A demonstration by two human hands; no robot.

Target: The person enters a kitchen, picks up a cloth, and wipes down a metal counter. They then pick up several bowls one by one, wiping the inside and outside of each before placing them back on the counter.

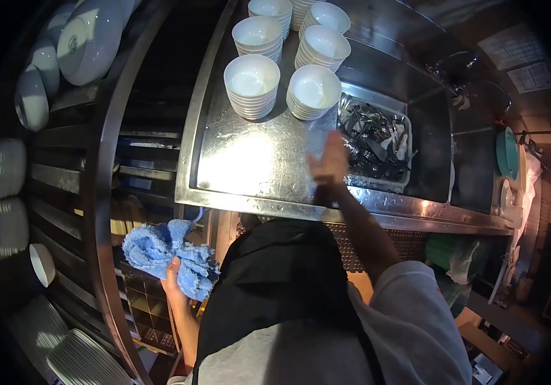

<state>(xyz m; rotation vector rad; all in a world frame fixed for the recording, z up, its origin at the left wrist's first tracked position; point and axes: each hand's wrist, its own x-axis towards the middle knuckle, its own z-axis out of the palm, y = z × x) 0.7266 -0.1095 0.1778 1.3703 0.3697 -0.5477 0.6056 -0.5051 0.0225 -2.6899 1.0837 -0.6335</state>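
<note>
My left hand (171,277) is closed around a bunched blue towel (176,253), off the counter's left front corner. My right hand (332,160) hovers over the steel counter (224,131), just left of the sink. It is blurred, but its thumb stands apart from the fingers and nothing shows in it. Beyond it are stacks of white bowls, the closest being a right stack (314,90) and a left stack (251,83). Right of that hand, a tray (407,173) of cutlery (375,141) sits in the sink.
A metal rack (105,212) with white dishes (89,42) runs along my left. Faucets (455,67) are at the sink's back. A green basin (507,154) stands far right, and a green bin (448,253) lies below the counter's right part.
</note>
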